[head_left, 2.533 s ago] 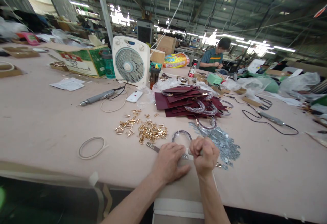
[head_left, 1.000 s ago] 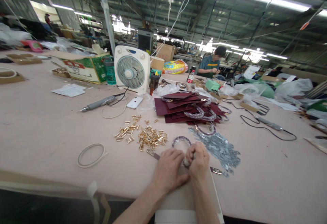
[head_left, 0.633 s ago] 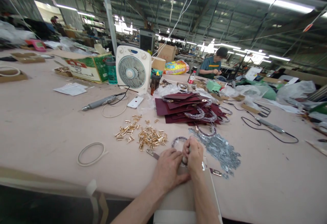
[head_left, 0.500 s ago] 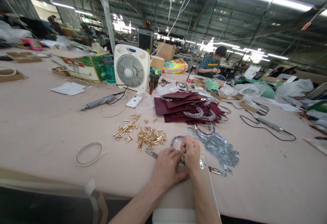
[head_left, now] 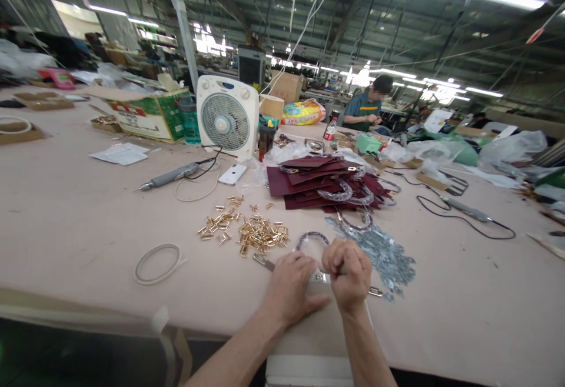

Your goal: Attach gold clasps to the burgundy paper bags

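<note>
My left hand (head_left: pixel 291 287) lies flat, fingers spread, pressing a beige flat piece (head_left: pixel 318 331) at the table's front edge. My right hand (head_left: pixel 349 276) is a fist closed round a small tool, its tip down on a metal fitting (head_left: pixel 318 277) between both hands. A plastic-wrapped curved handle (head_left: pixel 311 237) arches just beyond my fingers. A pile of small gold metal clips (head_left: pixel 256 231) lies to the left, and a heap of silver metal pieces (head_left: pixel 379 252) to the right. A metal strip (head_left: pixel 263 262) pokes out left of my left hand.
A stack of maroon pieces with wrapped handles (head_left: pixel 326 184) sits behind. A white fan (head_left: pixel 227 117), phone (head_left: pixel 232 173), two corded electric screwdrivers (head_left: pixel 170 176) (head_left: pixel 468 209), a tape ring (head_left: pixel 158 262) and a green carton (head_left: pixel 141 113) are around. Another person (head_left: pixel 368 104) works at the far end.
My right hand has dropped from a raised pinch close to my left hand into a fist pressing down, slightly to the right. My left hand stays flat on the piece.
</note>
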A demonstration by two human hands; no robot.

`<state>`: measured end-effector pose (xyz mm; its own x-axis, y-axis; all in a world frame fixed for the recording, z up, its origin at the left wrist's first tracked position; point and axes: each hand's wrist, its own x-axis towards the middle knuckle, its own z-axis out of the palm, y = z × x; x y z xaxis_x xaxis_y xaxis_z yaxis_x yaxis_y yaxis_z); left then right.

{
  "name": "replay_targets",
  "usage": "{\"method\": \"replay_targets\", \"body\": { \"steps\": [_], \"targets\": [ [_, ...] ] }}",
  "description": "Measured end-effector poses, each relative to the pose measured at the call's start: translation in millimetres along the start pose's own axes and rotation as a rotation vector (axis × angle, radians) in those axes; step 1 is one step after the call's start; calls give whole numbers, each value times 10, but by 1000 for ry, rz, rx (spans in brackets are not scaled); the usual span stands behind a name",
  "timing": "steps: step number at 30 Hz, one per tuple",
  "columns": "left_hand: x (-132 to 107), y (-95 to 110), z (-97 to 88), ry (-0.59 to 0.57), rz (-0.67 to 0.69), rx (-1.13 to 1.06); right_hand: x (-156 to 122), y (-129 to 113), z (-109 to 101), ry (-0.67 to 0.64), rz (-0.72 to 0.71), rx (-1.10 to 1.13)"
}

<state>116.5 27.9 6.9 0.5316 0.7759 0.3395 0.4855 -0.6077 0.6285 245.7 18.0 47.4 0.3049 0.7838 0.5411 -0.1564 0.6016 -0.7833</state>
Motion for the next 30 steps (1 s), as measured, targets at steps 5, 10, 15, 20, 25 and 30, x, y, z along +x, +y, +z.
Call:
{"method": "replay_targets", "body": {
  "steps": [5,10,15,20,25,30],
  "targets": [
    [4,-12,1,3,-1,-31,-95,218,-39,-78,158,-162],
    [0,2,-20,-2,7,-26,-66,131,-68,-77,108,-73],
    [12,8,-25,-7,6,-28,-144,116,-10,-130,40,-139],
    [-8,-16,7,25,21,-55,-186,301,-86,-14,184,-19],
    [-61,-112,22,99,62,-165,-129,239,-255,251,255,429],
    [-163,-263,-32,325,-86,-395,-113,212,-323,283,312,493]
  ]
}}
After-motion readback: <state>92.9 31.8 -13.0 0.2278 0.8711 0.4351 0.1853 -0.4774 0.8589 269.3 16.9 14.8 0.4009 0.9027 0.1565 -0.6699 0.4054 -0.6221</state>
